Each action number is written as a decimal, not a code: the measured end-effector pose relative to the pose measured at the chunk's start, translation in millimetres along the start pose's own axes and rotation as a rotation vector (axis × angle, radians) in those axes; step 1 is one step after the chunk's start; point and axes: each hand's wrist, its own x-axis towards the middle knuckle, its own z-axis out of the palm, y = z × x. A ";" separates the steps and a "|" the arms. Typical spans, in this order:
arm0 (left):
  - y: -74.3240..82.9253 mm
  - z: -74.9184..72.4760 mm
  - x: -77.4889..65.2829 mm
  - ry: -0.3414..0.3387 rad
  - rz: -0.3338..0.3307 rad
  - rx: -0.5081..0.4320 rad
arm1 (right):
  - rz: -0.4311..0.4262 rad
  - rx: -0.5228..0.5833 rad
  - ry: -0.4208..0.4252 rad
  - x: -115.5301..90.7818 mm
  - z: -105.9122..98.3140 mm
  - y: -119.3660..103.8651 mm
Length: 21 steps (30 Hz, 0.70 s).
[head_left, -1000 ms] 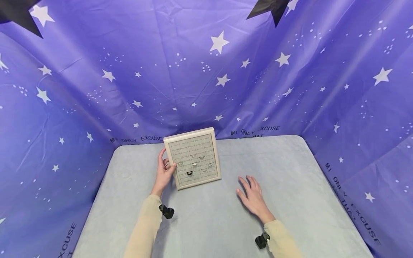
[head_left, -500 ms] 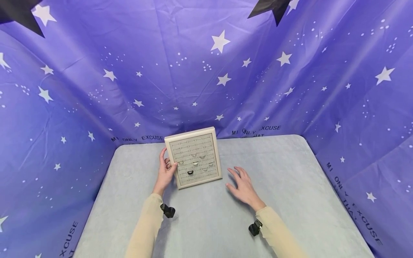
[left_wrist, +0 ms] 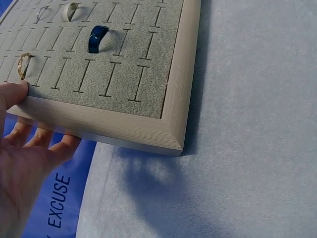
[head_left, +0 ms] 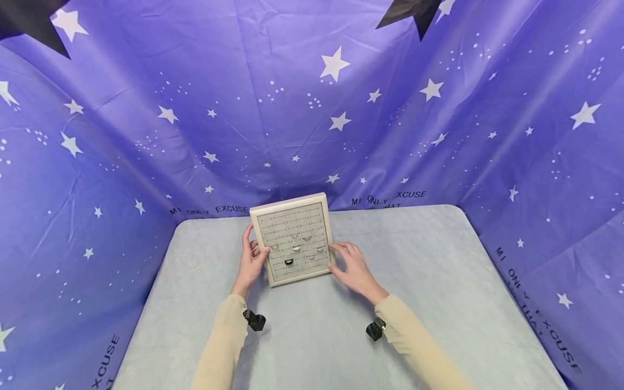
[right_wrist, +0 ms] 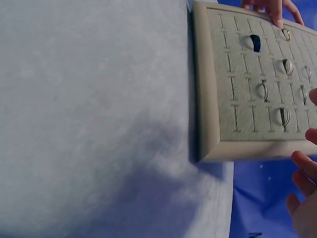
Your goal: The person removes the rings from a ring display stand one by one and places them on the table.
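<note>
A ring display tray (head_left: 287, 205) with a pale wooden frame and grey slotted padding stands tilted up on the table in the head view. Several rings sit in its slots, among them a dark blue band (left_wrist: 97, 39) and a gold ring (left_wrist: 20, 64). My left hand (head_left: 251, 265) grips the tray's left edge, thumb on the front and fingers behind. At the right edge is my right hand (head_left: 357, 271), its fingers loosely extended; the right wrist view shows fingertips (right_wrist: 312, 135) close to the frame, and contact is hard to judge.
The tray rests on a table (head_left: 439, 281) with a pale grey-blue cloth. A purple curtain (head_left: 273, 124) with white stars hangs behind and on both sides. A small black camera sits on each wrist, such as the right wrist camera (head_left: 375, 329).
My right hand has moved left and slightly up, from out over the table to the tray's right edge. My left hand keeps its grip and the tray stays in place.
</note>
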 end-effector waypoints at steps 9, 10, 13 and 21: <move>-0.7 -1.4 0.6 -0.012 -0.017 -0.010 | -0.051 0.041 0.006 24.0 5.6 -15.1; -1.2 -1.5 0.8 -0.013 -0.017 -0.011 | -0.056 0.044 0.010 26.4 6.4 -16.4; -2.0 -2.1 1.3 -0.013 -0.019 -0.027 | -0.072 0.048 0.019 33.5 8.5 -19.6; -1.6 -3.7 0.4 -0.013 -0.022 -0.059 | -0.098 0.066 0.051 48.3 16.3 -26.7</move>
